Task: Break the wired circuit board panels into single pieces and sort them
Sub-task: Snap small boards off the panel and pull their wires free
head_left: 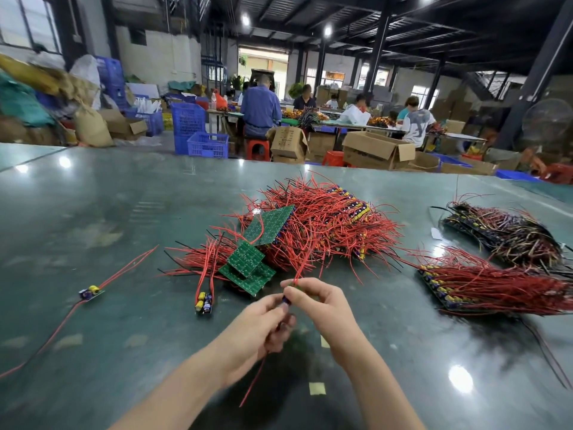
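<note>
A board piece (286, 300) sits pinched between left hand (263, 321) and right hand (319, 305) above the table (93, 212), red wires trailing from it. Two single pieces (204, 302) (91, 293) lie to the left. Beyond, the big pile (310, 228) with green panels (248, 265); right, a stack (483, 290).

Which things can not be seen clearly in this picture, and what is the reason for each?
- Piece held between left hand and right hand: fingers cover it, motion blur.
- Lower panels in the central pile: red wires bury them.
- Red-wired panel at right: frame edge cuts it off.
- Markings on the single boards: too small.
</note>
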The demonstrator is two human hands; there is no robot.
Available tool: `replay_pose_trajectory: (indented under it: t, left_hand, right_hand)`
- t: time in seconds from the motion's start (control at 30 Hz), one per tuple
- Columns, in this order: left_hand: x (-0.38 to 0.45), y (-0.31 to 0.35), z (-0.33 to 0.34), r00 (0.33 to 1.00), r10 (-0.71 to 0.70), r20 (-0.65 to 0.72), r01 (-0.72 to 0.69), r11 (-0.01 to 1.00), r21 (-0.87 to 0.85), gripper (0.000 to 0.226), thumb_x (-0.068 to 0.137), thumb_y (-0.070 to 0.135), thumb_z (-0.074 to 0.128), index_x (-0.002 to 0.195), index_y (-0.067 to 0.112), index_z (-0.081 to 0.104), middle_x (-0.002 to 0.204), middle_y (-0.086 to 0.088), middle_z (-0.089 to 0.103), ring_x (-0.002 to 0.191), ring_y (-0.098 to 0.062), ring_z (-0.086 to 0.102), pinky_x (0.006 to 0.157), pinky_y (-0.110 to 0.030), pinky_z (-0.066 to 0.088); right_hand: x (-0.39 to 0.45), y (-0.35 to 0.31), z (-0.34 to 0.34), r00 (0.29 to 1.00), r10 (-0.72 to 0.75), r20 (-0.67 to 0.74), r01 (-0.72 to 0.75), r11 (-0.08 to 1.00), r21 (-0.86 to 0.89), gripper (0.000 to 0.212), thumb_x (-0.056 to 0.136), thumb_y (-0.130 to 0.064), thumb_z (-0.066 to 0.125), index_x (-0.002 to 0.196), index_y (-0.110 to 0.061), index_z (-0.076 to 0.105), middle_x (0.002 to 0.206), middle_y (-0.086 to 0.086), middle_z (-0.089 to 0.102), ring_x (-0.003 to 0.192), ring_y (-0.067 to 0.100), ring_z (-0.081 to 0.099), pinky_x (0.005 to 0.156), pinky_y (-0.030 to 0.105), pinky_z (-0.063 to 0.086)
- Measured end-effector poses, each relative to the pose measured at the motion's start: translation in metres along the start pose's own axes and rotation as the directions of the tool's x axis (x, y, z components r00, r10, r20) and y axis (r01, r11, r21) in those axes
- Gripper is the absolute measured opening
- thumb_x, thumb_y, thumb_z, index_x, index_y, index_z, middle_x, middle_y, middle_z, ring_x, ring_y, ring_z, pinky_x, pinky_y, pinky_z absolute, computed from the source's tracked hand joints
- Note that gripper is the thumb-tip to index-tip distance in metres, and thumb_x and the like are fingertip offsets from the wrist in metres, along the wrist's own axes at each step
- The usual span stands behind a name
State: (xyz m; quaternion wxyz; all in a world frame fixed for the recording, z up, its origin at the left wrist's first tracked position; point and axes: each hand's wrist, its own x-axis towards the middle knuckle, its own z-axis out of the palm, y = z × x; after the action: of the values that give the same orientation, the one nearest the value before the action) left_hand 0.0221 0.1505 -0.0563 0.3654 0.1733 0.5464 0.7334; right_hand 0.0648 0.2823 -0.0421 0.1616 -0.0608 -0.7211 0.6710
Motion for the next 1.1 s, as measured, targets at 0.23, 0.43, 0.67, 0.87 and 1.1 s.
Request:
replay_pose_trajectory:
  t: [0.23,0.43,0.67,0.87,1.1]
  left_hand:
    - [-0.003,-0.005,0.005,0.993,0.076,-0.093,-0.062,0.987,0.151,0.021,0.102,0.019,0.040,0.101,0.010,0.058,0.049,0.010,0.039,0.037,-0.001,0.022,0.035,-0.012,0.019]
    - [-0.010,-0.001,0.012,0.996,-0.009,-0.090,0.023,0.989,0.149,0.026,0.103,0.025,0.036,0.095,0.011,0.056,0.046,0.009,0.035,0.034,-0.003,0.021,0.033,-0.014,0.017]
    - [-0.019,0.019,0.005,0.996,-0.022,-0.090,0.039,0.982,0.186,0.027,0.104,0.023,0.032,0.083,0.014,0.048,0.044,0.009,0.030,0.033,-0.002,0.015,0.035,-0.010,0.014]
    - [-0.035,0.093,-0.098,0.819,0.274,-0.505,0.073,0.822,0.565,0.031,0.099,0.013,0.040,0.071,0.012,0.054,0.043,0.003,0.049,0.029,-0.008,0.031,0.034,-0.010,0.021]
    - [-0.070,0.092,-0.197,0.655,0.512,-0.556,0.652,-0.011,0.758,0.031,0.095,0.020,0.047,0.082,0.006,0.072,0.086,-0.019,0.065,0.086,-0.036,0.058,0.077,-0.035,0.050]
  right_hand:
    - [0.002,0.003,0.004,0.991,0.020,-0.133,-0.018,1.000,0.022,0.022,0.090,-0.018,0.061,0.076,-0.020,0.078,0.077,-0.007,0.064,0.070,-0.005,0.056,0.068,0.012,0.042]
    - [0.003,0.006,0.003,0.966,-0.091,-0.242,0.092,0.996,-0.005,0.023,0.088,-0.011,0.064,0.071,-0.020,0.078,0.076,-0.004,0.058,0.072,-0.002,0.058,0.068,0.008,0.043]
    - [0.004,0.005,0.002,0.983,-0.049,-0.180,0.058,0.997,0.044,0.024,0.092,-0.019,0.057,0.081,-0.014,0.078,0.079,-0.009,0.070,0.070,-0.008,0.057,0.067,0.008,0.040]
    - [0.006,0.007,0.005,0.972,0.069,-0.223,-0.073,0.997,-0.008,0.037,0.097,-0.028,0.048,0.075,-0.025,0.078,0.060,-0.018,0.065,0.058,-0.005,0.044,0.065,0.023,0.033]
    - [0.006,0.015,0.010,0.978,0.085,-0.190,-0.098,0.993,-0.063,0.039,0.096,-0.023,0.052,0.067,-0.025,0.078,0.066,-0.016,0.067,0.062,-0.006,0.051,0.068,0.021,0.036]
